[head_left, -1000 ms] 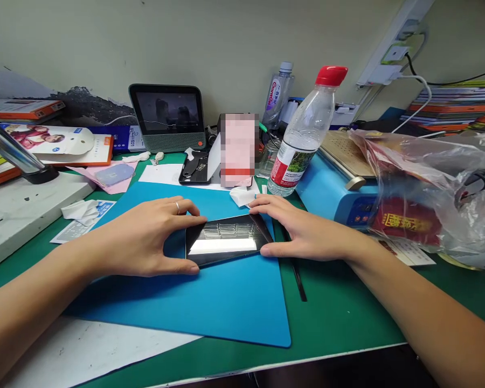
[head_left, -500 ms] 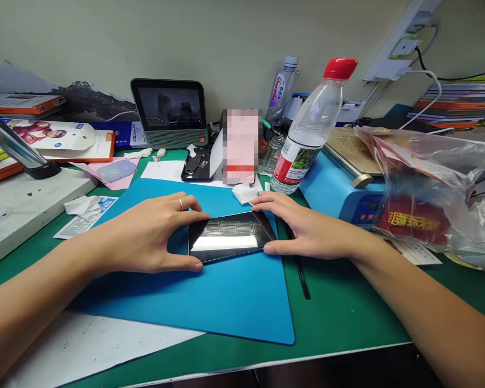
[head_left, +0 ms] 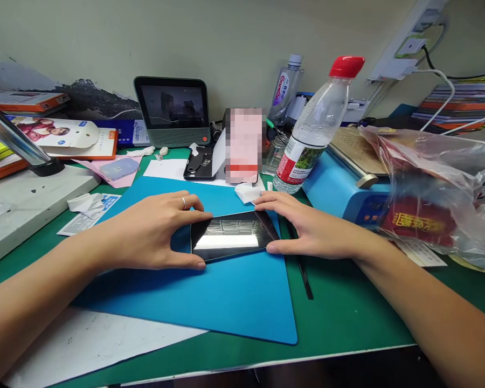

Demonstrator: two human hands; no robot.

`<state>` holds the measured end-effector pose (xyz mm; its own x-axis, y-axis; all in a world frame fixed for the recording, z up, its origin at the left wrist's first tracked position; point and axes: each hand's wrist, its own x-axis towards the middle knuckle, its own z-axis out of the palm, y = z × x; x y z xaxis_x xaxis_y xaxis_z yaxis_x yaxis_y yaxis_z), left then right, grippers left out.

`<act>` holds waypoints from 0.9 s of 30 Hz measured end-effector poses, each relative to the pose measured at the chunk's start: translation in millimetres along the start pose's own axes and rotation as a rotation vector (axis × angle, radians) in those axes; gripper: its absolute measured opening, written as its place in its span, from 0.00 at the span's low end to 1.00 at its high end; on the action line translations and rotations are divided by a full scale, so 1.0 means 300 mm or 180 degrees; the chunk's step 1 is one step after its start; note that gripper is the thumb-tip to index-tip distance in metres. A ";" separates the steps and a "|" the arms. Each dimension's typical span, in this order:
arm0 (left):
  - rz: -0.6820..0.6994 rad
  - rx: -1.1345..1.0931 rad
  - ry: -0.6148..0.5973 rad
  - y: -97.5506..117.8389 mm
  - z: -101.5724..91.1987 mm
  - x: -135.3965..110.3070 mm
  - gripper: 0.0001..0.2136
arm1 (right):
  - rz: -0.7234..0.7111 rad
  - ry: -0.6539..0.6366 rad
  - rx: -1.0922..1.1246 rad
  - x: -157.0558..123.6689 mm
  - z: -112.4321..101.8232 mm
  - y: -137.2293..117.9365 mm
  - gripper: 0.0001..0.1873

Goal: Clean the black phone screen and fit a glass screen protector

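A black smartphone [head_left: 234, 235] with a glossy screen lies sideways over the blue mat [head_left: 210, 302], its glass reflecting a bright band of light. My left hand [head_left: 157, 231], with a ring on one finger, grips the phone's left end, thumb on the near edge and fingers on the far edge. At the right end my right hand [head_left: 303, 226] holds it the same way, thumb near and fingers far. The phone's underside is hidden. A crumpled white tissue [head_left: 248, 193] lies just beyond my right fingertips. Beside the mat, a thin black strip [head_left: 306, 280] runs partly under my right hand.
A red-capped water bottle [head_left: 313, 129] stands behind my right hand, by a blue machine [head_left: 343, 188] and a plastic bag [head_left: 428, 188]. A smart display [head_left: 172, 110] stands at the back. On the left are a white lamp base [head_left: 36, 210] and boxes [head_left: 56, 137].
The whole view has shifted slightly, so everything appears a little further right. Both hands keep their hold on the phone, with no other clear change.
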<state>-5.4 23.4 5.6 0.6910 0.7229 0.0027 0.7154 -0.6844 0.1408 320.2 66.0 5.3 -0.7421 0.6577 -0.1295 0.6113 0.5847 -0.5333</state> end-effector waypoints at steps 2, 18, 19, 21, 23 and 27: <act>-0.0009 -0.0022 0.0007 0.001 0.000 -0.001 0.36 | 0.0014 0.0010 0.0019 0.000 0.000 0.000 0.43; -0.0358 -0.0590 -0.0075 0.008 0.001 -0.001 0.36 | -0.0173 0.0098 -0.0018 0.001 -0.003 -0.004 0.41; -0.0361 -0.0593 -0.0076 0.009 0.002 -0.001 0.36 | -0.0176 0.0093 -0.0020 0.000 -0.003 -0.005 0.42; -0.0372 -0.0578 -0.0104 0.011 0.002 0.000 0.37 | -0.0163 0.0085 -0.0036 -0.001 -0.004 -0.007 0.43; -0.0379 -0.0556 -0.0153 0.014 0.000 0.000 0.37 | -0.0133 0.0073 -0.0048 -0.002 -0.004 -0.008 0.44; -0.0386 -0.0556 -0.0205 0.016 -0.003 0.001 0.36 | -0.0076 0.0055 -0.0076 -0.001 -0.003 -0.005 0.45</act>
<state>-1.9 20.4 7.2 0.6100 0.7876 -0.0871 0.7688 -0.5617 0.3055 319.6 65.3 6.8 -0.7518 0.6514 -0.1023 0.5999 0.6114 -0.5160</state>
